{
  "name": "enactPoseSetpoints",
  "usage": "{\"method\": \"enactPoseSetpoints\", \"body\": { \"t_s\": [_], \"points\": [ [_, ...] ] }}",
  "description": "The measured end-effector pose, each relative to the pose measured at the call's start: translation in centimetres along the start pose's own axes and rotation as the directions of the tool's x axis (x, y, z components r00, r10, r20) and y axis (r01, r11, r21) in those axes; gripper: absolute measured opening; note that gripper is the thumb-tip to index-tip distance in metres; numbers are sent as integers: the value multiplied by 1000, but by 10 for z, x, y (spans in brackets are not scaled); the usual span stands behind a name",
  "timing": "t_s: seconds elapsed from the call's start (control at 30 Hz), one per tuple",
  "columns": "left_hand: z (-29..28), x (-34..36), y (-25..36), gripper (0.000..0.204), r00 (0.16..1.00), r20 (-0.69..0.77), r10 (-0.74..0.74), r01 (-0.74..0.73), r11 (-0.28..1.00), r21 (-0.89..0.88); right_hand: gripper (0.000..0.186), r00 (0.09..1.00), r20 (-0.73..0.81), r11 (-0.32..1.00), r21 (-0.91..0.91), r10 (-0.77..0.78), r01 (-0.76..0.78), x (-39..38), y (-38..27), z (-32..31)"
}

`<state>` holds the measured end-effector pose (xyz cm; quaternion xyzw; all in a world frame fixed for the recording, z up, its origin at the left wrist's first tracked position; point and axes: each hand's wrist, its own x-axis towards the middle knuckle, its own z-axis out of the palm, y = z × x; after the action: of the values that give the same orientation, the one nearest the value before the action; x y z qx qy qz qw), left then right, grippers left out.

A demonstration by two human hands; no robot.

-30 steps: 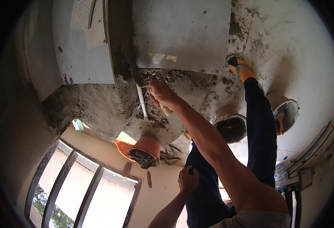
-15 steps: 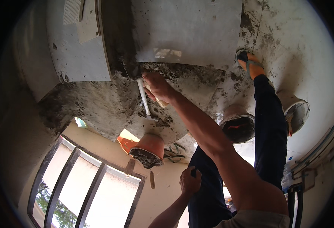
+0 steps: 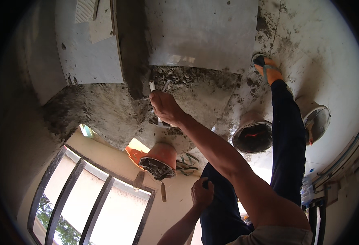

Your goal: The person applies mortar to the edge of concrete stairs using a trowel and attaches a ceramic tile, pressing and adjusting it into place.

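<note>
My right hand [image 3: 165,107] reaches out across the floor, fingers wrapped around a trowel whose handle it mostly hides. The trowel's dark blade [image 3: 144,91] lies at the near end of a strip of wet grey mortar [image 3: 131,53] between two large grey tiles. Partly covered by that hand, a hammer [image 3: 152,86] with a whitish handle lies on the rough bed. My left hand [image 3: 202,193] is closed at my left knee, against the dark trousers; a dark patch shows between its thumb and fingers, and I cannot make out what it is.
An orange bucket [image 3: 163,154] of mortar stands by the barred window [image 3: 93,196]. Two more buckets, one dark inside [image 3: 251,139] and one pale [image 3: 317,122], flank my right leg. My sandalled foot [image 3: 267,68] rests on the stained floor. Rubble [image 3: 187,75] edges the large tile [image 3: 204,32].
My right hand has drawn the trowel a little nearer, now over the hammer. Smoothed mortar shows farther along the strip. My left hand stays at the knee.
</note>
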<state>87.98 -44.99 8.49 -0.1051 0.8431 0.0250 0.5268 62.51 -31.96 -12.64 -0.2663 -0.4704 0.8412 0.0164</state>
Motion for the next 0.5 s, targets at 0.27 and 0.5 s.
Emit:
{"method": "enactPoseSetpoints", "body": {
  "t_s": [0.27,0.5],
  "points": [
    [1,0,-1,38,1000,-4,-9,9,1000,0,48,984,137,991,56,112,-120,-41,15,-47],
    [6,1,2,38,1000,-14,18,-18,1000,1,43,986,77,984,-89,-147,154,64,13,-72]
  ]
}}
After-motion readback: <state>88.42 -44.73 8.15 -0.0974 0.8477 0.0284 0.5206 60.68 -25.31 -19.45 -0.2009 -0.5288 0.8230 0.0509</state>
